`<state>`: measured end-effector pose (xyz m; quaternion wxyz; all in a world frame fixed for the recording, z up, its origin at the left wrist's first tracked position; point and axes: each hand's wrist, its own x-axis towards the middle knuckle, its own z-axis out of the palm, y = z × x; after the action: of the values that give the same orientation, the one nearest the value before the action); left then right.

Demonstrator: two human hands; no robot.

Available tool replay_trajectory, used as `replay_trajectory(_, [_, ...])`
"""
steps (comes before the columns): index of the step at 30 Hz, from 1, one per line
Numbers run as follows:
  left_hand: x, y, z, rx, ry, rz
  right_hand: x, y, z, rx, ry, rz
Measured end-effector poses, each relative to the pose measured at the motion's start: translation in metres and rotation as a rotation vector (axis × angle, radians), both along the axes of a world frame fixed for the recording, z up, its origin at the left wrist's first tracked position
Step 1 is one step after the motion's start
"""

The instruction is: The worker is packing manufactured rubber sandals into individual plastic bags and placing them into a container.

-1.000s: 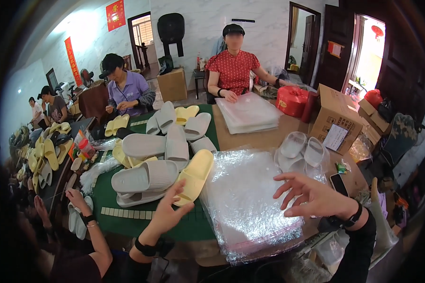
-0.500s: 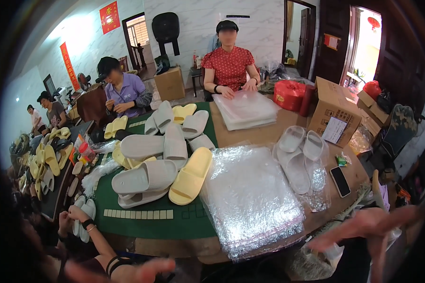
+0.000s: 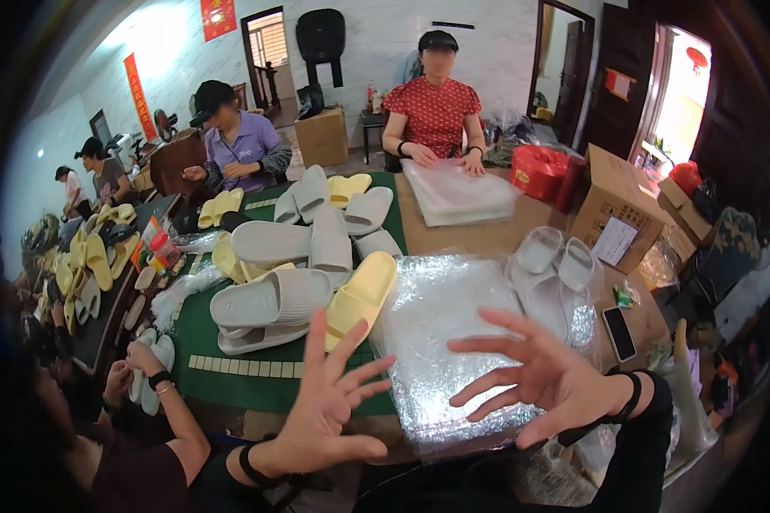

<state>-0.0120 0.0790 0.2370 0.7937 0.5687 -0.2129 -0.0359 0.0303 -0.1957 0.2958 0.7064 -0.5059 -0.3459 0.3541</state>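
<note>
My left hand (image 3: 329, 410) hovers with spread fingers over the near edge of the table, just below a yellow slipper (image 3: 361, 299). It holds nothing. My right hand (image 3: 539, 380), also spread and bare of any object, is above a stack of clear plastic bags (image 3: 445, 316). Grey slippers (image 3: 269, 303) lie piled on the green mat (image 3: 368, 402) left of the bags. A pair of pale slippers (image 3: 539, 291), partly in clear plastic, rests to the right of the stack; my right hand's fingers are close below it.
Across the table a person in red has hands on another bag stack (image 3: 458, 201). Red tape rolls (image 3: 539, 171) and a cardboard box (image 3: 616, 209) stand at the far right; a phone (image 3: 619, 333) lies nearer. At left, another person handles white slippers (image 3: 151, 376) by a slipper-covered table.
Both my hands have come up from the lower edges and inward over the table, fingers spreading. The view has shifted slightly, and the slippers and bags lie as before.
</note>
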Motion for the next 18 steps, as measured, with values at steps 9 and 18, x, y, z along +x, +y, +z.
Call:
replay_trajectory(9, [0.066, 0.051, -0.030, 0.194, 0.042, 0.485, 0.083, 0.049, -0.002, 0.246, 0.207, -0.629])
replay_trajectory(18, [0.110, 0.127, -0.096, 0.892, -0.031, 0.957, 0.109, 0.098, 0.028, 0.224, -0.203, -0.455])
